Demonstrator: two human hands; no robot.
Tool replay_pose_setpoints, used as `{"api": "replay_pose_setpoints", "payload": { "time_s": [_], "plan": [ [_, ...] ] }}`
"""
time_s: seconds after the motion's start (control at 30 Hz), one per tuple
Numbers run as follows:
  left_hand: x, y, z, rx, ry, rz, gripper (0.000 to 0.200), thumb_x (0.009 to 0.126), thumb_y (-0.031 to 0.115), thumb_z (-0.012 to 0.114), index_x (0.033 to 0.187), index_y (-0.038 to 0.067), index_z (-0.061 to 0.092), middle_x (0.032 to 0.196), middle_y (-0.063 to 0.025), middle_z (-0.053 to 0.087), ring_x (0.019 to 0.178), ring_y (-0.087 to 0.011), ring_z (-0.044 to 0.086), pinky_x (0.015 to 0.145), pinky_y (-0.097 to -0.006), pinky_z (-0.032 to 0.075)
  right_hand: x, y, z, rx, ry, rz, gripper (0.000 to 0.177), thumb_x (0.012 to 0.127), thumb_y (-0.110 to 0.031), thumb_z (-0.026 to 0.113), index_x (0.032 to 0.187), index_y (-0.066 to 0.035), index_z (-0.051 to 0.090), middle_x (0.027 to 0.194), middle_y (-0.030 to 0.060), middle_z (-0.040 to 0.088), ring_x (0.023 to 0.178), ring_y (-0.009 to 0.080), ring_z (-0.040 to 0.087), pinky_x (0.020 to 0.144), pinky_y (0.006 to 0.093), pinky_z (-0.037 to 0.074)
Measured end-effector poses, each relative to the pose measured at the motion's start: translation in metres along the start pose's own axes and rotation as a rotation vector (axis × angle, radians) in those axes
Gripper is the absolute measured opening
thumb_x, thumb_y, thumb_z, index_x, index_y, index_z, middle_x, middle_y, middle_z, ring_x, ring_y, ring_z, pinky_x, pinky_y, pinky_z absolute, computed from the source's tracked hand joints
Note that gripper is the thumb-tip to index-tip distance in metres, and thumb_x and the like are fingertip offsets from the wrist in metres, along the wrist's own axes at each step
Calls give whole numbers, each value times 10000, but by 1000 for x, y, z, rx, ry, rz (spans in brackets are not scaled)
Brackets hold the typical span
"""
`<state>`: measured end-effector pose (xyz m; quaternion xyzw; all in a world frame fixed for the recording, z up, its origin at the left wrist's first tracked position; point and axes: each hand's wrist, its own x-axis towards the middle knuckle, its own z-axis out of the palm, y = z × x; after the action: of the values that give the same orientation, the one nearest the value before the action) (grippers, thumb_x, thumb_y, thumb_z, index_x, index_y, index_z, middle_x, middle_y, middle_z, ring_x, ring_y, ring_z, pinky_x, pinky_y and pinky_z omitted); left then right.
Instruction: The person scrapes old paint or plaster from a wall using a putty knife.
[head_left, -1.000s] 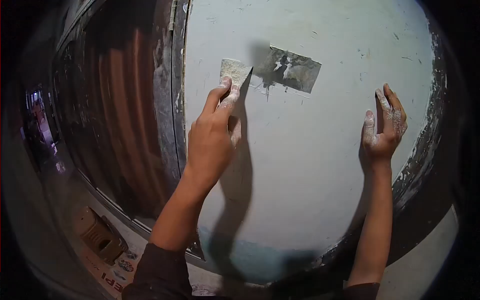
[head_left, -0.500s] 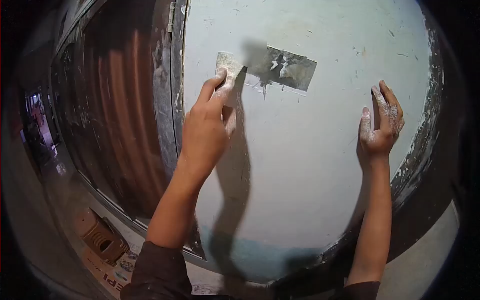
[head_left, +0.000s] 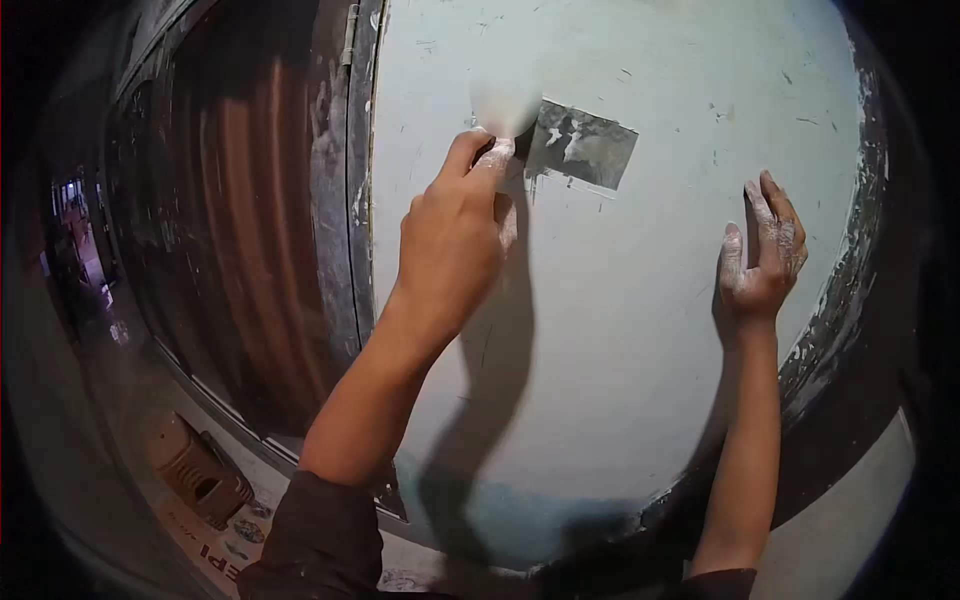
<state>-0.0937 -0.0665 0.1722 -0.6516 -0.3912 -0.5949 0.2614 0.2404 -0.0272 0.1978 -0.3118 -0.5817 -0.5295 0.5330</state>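
My left hand (head_left: 460,215) pinches a thin, flat, pale piece (head_left: 505,105) between thumb and fingers, against the whitish panel (head_left: 600,320). Motion blurs the piece, so its exact kind does not show. Just right of it lies a grey rectangular patch (head_left: 605,155) with white flecks, where the pale surface is gone. White dust coats the fingertips of both hands. My right hand (head_left: 768,250) is open and holds nothing; its fingers are extended against the panel near the right edge.
A dark frame with chipped paint (head_left: 835,270) borders the panel on the right. Left of it stands a brown door (head_left: 250,250) with a hinge (head_left: 350,35). A brown plastic stool (head_left: 200,475) is on the floor at lower left, beside printed sheeting (head_left: 215,560).
My left hand has moved right with the flat piece, close to the left edge of the grey patch. My right hand stays in nearly the same place.
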Motion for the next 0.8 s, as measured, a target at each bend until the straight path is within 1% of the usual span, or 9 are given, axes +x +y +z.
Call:
{"api": "replay_pose_setpoints", "payload": {
  "time_s": [0.17, 0.27, 0.33, 0.4, 0.5, 0.6, 0.67, 0.73, 0.8],
  "plan": [
    [-10, 0, 0, 16, 2, 23, 473, 828, -101, 657, 1298, -51, 656, 1414, -175, 625, 817, -299, 725, 766, -388, 576, 0, 0, 0, -5, 7, -8, 500, 850, -100, 710, 1350, -110, 701, 1494, 33, 625, 1397, 269, 530, 1180, 448, 350],
    [-2, 6, -7, -13, -56, -5, 478, 828, -103, 664, 1302, -49, 656, 1413, -178, 625, 815, -295, 726, 771, -386, 574, -2, 1, 1, -10, 1, -16, 507, 850, -103, 709, 1357, -113, 699, 1496, 27, 623, 1401, 266, 527, 1178, 449, 355],
    [6, 13, -12, 13, -73, -19, 482, 829, -107, 668, 1307, -49, 655, 1421, -179, 622, 791, -281, 726, 774, -378, 575, 0, 0, 0, -18, 7, -15, 511, 850, -105, 709, 1360, -114, 699, 1498, 24, 622, 1403, 264, 525, 1176, 450, 358],
    [3, 5, -8, 15, -37, 45, 480, 834, -108, 664, 1310, -48, 656, 1433, -170, 618, 770, -254, 728, 759, -367, 572, 0, -5, -3, -26, -18, 21, 506, 855, -115, 708, 1361, -115, 699, 1502, 21, 618, 1404, 265, 524, 1174, 450, 360],
    [-2, 7, -5, -73, -49, -2, 470, 842, -97, 666, 1309, -43, 663, 1442, -151, 620, 753, -223, 723, 760, -348, 570, -1, 2, 0, -18, -9, -5, 498, 862, -124, 710, 1360, -117, 700, 1497, 17, 620, 1406, 268, 521, 1179, 460, 352],
    [8, 10, -9, -55, -79, -17, 460, 850, -95, 666, 1307, -51, 664, 1445, -154, 620, 743, -212, 717, 760, -345, 571, -1, -2, -1, 0, 5, -3, 501, 858, -129, 713, 1358, -123, 701, 1498, 10, 618, 1411, 267, 515, 1182, 465, 348],
    [2, 10, -9, -60, -66, 14, 456, 850, -104, 664, 1304, -65, 662, 1446, -157, 617, 735, -207, 711, 747, -346, 568, 0, -5, -5, -27, -41, 37, 504, 854, -137, 721, 1357, -129, 700, 1506, 5, 611, 1412, 267, 513, 1184, 458, 347],
    [-6, 11, -4, -45, -110, -14, 461, 845, -110, 668, 1304, -67, 663, 1438, -155, 623, 741, -213, 710, 755, -346, 566, -1, 2, -2, -12, -19, 2, 510, 850, -142, 725, 1359, -132, 698, 1509, 2, 608, 1411, 266, 514, 1183, 453, 348],
    [5, 16, -3, -121, -57, 11, 474, 833, -118, 673, 1305, -66, 665, 1421, -175, 632, 742, -215, 713, 768, -347, 569, -1, 0, -3, -10, -19, 4, 515, 846, -145, 724, 1360, -130, 698, 1505, 2, 611, 1407, 267, 517, 1181, 447, 351]
  ]
}}
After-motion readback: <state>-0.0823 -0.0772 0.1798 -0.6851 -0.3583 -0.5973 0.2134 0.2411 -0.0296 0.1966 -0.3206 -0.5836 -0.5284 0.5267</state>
